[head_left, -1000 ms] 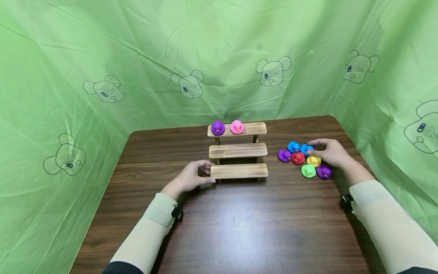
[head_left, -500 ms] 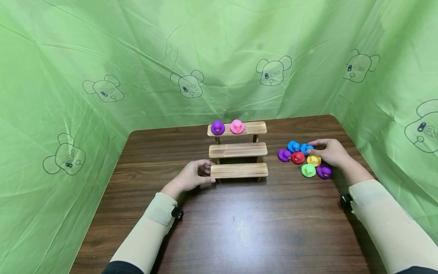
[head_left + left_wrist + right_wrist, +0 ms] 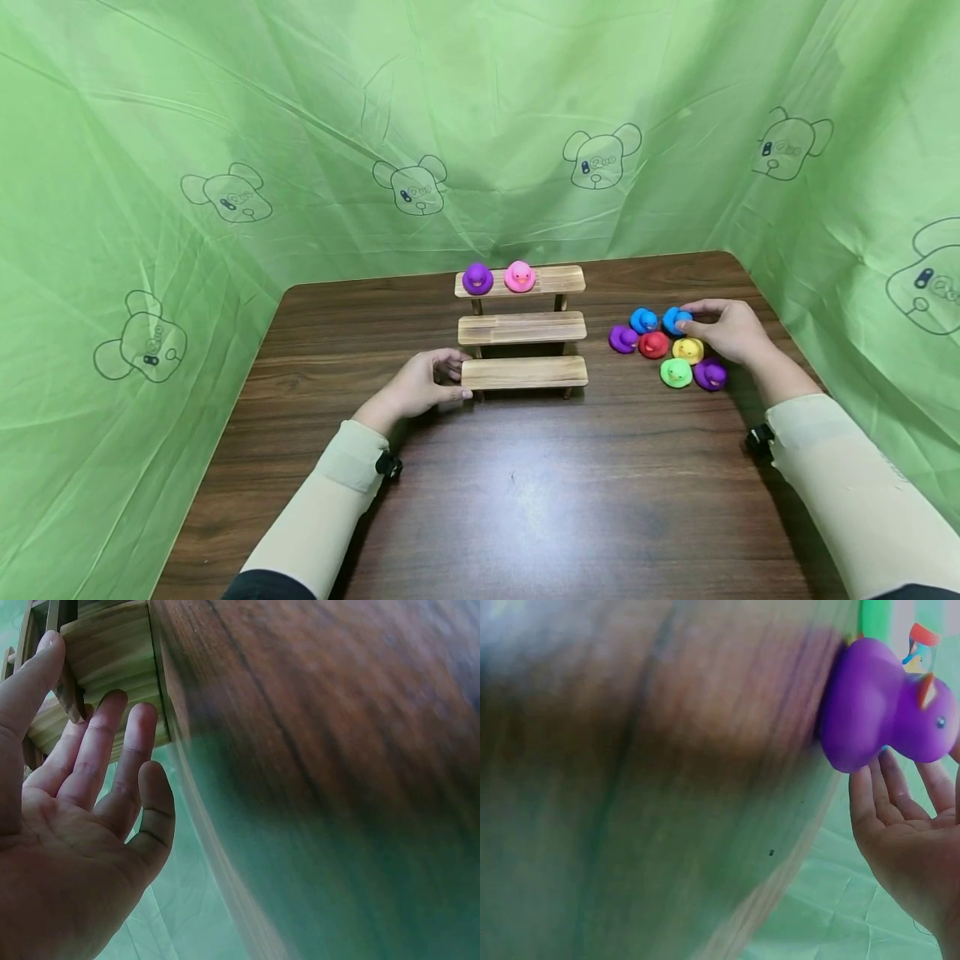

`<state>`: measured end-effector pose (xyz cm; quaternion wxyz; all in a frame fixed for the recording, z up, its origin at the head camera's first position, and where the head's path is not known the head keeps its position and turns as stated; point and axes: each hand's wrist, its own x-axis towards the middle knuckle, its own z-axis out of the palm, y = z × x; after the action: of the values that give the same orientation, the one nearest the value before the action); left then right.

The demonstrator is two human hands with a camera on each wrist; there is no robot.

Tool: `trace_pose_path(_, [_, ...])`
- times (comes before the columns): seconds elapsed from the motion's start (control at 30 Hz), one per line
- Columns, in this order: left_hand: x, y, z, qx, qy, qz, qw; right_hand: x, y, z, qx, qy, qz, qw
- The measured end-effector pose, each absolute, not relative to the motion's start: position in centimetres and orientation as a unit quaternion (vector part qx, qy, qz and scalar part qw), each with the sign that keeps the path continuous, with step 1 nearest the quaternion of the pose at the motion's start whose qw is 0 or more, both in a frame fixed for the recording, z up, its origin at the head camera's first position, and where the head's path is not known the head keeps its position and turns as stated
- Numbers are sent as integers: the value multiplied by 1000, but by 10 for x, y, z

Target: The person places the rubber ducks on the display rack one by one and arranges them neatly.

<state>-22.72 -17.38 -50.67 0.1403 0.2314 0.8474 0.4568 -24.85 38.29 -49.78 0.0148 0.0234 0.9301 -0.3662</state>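
Note:
In the head view a three-tier wooden display stand [image 3: 525, 373] stands at mid-table. My left hand [image 3: 420, 385] grips the left end of its lowest tier, thumb at the front and fingers behind. The left wrist view shows the stand's plank [image 3: 112, 645] between thumb and fingers of that hand [image 3: 82, 817]. On the right, my right hand [image 3: 727, 331] pinches a blue rubber duck [image 3: 672, 320] between thumb and fingers. In the right wrist view a purple duck [image 3: 862, 705] largely hides what the right hand [image 3: 915, 847] holds.
A purple duck [image 3: 477, 280] and a pink duck [image 3: 520, 277] sit on the top tier. Around the right hand lie another blue duck [image 3: 642, 321], a red duck [image 3: 653, 345], a yellow duck [image 3: 687, 350], a green duck [image 3: 677, 373] and two purple ones. Green curtain [image 3: 510, 100] surrounds the table.
My right hand has shifted the pinched blue duck slightly to the right and away from the other blue one. The left hand keeps its place on the stand.

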Motion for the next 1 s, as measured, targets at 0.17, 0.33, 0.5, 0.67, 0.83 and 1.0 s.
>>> trace_pose_path(0.17, [-228, -174, -508, 231, 849, 455, 141, -248, 381, -494, 31, 929, -370, -4])
trace_pose_path(0.33, [-228, -175, -509, 229, 851, 451, 141, -247, 375, -489, 35, 926, -376, -16])
trace_pose_path(0.5, [-228, -175, -509, 229, 850, 453, 141, -246, 367, -481, 29, 924, -379, -30])
trace_pose_path(0.67, [-228, -175, -509, 231, 849, 454, 142, -243, 357, -471, 23, 920, -388, -44])
trace_pose_path(0.83, [-228, -175, -509, 232, 849, 454, 142, -241, 347, -461, 22, 909, -415, -45])
trace_pose_path(1.0, [-228, -175, -509, 232, 850, 452, 141, -241, 337, -452, 2, 903, -425, -58])
